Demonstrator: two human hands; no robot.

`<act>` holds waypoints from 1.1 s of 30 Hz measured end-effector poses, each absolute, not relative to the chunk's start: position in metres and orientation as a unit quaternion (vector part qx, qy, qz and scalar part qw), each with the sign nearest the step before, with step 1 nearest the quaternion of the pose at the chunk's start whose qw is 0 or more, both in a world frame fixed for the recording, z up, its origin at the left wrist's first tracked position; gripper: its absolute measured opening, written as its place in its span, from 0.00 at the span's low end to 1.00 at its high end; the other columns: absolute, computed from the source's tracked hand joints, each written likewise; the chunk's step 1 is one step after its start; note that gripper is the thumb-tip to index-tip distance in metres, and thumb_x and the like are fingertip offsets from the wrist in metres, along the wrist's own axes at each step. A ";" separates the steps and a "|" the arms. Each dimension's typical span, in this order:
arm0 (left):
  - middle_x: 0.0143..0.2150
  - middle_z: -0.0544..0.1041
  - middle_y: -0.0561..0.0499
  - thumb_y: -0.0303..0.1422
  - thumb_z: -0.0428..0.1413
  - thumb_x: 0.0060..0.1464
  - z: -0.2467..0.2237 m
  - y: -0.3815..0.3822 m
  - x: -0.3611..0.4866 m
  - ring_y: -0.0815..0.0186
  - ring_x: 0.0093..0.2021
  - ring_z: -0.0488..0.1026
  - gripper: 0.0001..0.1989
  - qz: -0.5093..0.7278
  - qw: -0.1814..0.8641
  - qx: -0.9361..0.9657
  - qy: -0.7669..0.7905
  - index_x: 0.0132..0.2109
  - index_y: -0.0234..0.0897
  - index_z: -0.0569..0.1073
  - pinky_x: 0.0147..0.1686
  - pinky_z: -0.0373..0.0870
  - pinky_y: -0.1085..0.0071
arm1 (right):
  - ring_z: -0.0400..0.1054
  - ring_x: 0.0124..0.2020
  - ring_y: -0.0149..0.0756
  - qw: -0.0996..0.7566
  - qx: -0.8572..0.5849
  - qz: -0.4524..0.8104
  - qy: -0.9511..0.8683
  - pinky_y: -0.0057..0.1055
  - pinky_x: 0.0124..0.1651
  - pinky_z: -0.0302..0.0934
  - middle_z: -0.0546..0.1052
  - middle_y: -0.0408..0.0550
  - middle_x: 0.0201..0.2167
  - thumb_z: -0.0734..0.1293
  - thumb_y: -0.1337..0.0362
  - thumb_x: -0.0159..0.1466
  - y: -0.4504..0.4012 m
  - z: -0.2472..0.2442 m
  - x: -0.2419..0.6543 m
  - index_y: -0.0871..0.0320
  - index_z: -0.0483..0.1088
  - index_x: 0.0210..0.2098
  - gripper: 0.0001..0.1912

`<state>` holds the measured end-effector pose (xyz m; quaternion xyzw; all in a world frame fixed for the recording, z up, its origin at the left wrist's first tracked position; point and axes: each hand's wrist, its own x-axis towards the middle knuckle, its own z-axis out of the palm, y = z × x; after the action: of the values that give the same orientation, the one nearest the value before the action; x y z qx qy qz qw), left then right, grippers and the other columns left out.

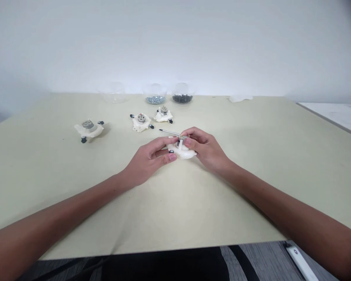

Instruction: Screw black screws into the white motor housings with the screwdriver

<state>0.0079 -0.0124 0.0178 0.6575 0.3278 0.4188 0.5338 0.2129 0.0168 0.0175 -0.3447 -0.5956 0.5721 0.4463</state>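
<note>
Between my two hands is a white plastic housing (185, 154) with a small motor standing in it and a black piece at its left side. My left hand (149, 158) grips its left edge between thumb and fingers. With thumb and fingertips, my right hand (206, 148) holds the motor and the housing's right side. A screwdriver (169, 132) lies just behind, its handle hidden by my right hand. Farther back sit two similar motor housings, one (141, 121) left of the other (163, 114). Another motor housing (89, 129) rests at the left.
Along the back of the table (251, 168) stand a clear bowl of silvery screws (156, 100), a clear bowl of small black parts (182, 98) and another clear bowl (116, 97). A flat white piece (240, 98) lies at the back right, near the wall.
</note>
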 end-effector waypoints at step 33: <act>0.52 0.76 0.47 0.41 0.55 0.59 0.024 -0.012 0.004 0.60 0.51 0.72 0.13 0.406 0.492 0.689 0.344 0.48 0.41 0.74 0.50 0.70 0.65 | 0.67 0.39 0.32 0.431 -0.325 0.667 -0.514 0.29 0.40 0.61 0.73 0.46 0.39 0.71 0.54 0.58 0.014 0.018 0.211 0.54 0.73 0.38 0.13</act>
<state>0.0038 -0.0123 0.0244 0.6895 0.3437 0.4056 0.4919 0.2111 0.0137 0.0183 -0.3249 -0.5137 0.6671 0.4308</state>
